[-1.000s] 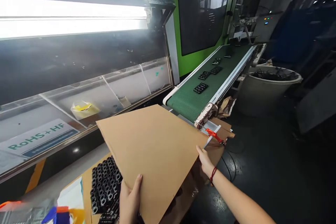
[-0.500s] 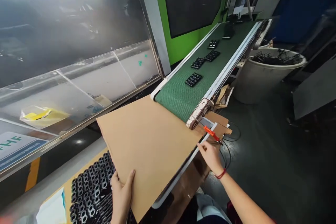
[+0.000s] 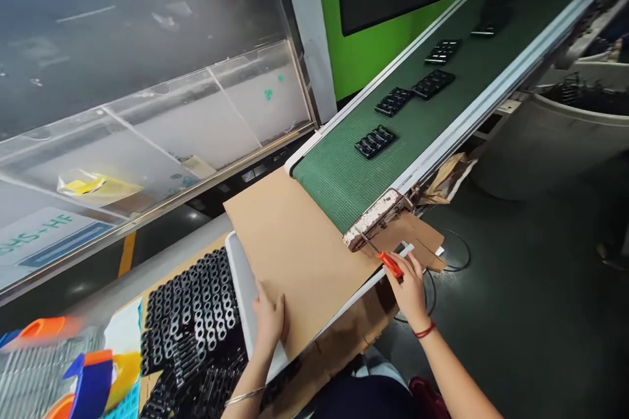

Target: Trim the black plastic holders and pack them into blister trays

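A flat brown cardboard sheet [image 3: 299,242] lies over a white tray-like surface [image 3: 240,288], its far edge against the end of the green conveyor belt [image 3: 334,177]. My left hand [image 3: 269,317] grips the sheet's near left edge, thumb on top. At the sheet's right corner, my right hand [image 3: 410,288] closes around the red handle of a screwdriver [image 3: 390,264], whose thin metal shaft points toward the belt's end roller. Several black molded parts [image 3: 376,141] lie spaced along the belt. Left of the sheet, rows of black ring-ended parts [image 3: 196,301] sit on cardboard.
A large pale bin [image 3: 584,108] holding black scraps stands right of the conveyor. Torn cardboard [image 3: 413,236] and a loose cable [image 3: 464,249] are beneath the belt's end. Blurred orange, blue and yellow pieces [image 3: 93,373] lie lower left. A clear-panelled machine guard [image 3: 162,131] runs along the left.
My right hand has moved from the sheet's edge onto the screwdriver handle. The sheet has shifted right, baring the white surface at its left. My view has turned and moved closer to the belt.
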{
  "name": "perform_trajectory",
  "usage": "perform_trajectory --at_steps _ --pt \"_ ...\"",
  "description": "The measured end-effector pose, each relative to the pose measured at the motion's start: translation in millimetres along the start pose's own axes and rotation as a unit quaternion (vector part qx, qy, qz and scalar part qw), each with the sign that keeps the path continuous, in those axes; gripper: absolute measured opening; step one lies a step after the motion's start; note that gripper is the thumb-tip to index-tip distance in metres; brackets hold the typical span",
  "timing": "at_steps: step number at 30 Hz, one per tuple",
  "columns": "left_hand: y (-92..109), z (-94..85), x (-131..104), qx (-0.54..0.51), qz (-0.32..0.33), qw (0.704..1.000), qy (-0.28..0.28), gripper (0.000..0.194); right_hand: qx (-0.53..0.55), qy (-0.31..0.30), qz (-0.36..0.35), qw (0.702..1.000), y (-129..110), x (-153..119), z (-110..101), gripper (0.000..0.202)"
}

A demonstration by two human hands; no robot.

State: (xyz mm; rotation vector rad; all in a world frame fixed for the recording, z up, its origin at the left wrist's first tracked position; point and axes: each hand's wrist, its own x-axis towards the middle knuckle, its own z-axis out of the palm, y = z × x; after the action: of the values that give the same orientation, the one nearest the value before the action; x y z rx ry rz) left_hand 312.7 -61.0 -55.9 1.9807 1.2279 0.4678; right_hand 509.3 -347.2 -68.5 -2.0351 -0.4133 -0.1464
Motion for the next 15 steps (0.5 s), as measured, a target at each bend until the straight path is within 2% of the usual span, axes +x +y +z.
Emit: perform_trajectory --at_steps 4,8,11,13,15 --pt "-1.5 2.5 -14.7 -0.001 -0.024 1.0 -0.011 0.069 -0.025 0.009 -0.037 0.999 6.9 -1.6 1.7 0.046" --pt "6.5 -2.7 -30.1 -0.013 0.006 1.0 -0.011 0.067 -0.047 0.076 -0.08 0.993 0.9 -7.7 -1.3 0.054" --pt "15.2 -15.8 -45.4 -0.014 0.045 0.999 -0.004 0.065 -0.034 0.107 -0.12 0.986 -13.5 -22.4 -9.6 0.045" --pt "19.6 -29.7 -59.7 -0.006 0.07 0.998 0.004 0.061 0.004 0.094 -0.151 0.984 -20.4 -33.9 -12.6 0.032" --pt "20.1 -46.2 -74.9 0.011 0.084 0.996 0.013 0.058 0.058 0.067 -0.186 0.978 -18.9 -43.5 -5.7 0.027"
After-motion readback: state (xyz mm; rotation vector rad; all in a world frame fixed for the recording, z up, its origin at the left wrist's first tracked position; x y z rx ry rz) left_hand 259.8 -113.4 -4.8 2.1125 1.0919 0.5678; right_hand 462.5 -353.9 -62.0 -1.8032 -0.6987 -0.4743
